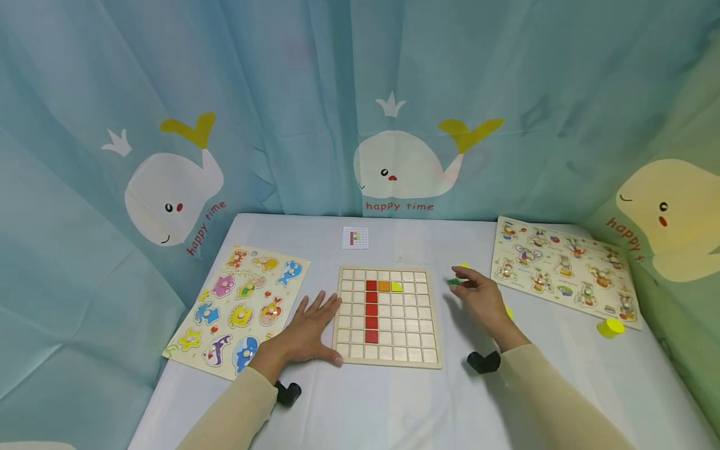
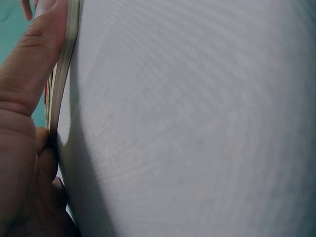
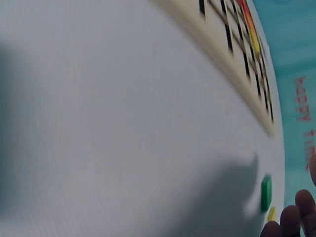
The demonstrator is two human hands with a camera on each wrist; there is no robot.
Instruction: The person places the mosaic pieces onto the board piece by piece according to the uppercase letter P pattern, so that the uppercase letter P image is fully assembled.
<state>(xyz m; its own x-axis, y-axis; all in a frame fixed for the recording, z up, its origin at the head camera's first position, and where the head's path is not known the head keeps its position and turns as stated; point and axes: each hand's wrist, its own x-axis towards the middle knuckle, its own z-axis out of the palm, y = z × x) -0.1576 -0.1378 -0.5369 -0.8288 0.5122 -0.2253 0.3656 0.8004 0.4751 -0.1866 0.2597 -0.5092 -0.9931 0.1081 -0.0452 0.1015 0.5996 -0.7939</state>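
Observation:
A wooden grid board [image 1: 392, 365] lies mid-table, with a column of red tiles [image 1: 371, 310], an orange tile [image 1: 384, 285] and a yellow-green tile [image 1: 397, 286] in it. My left hand [image 1: 306, 331] rests spread at the board's left edge. In the left wrist view its thumb [image 2: 29, 64] lies along the board's side. Right of the board, my right hand [image 1: 480, 303] has thumb and index finger apart on either side of a small green piece [image 1: 453, 282]. The right wrist view shows a gap between the visible fingers [image 3: 291, 219] and the green piece [image 3: 266, 192].
A small pattern card [image 1: 355, 237] lies behind the board. A sea-animal puzzle [image 1: 225, 300] is at left, another picture puzzle [image 1: 565, 265] at back right. Yellow pieces [image 1: 464, 266] are partly hidden by the right hand; a yellow cylinder [image 1: 610, 327] stands farther right. Curtains enclose the table.

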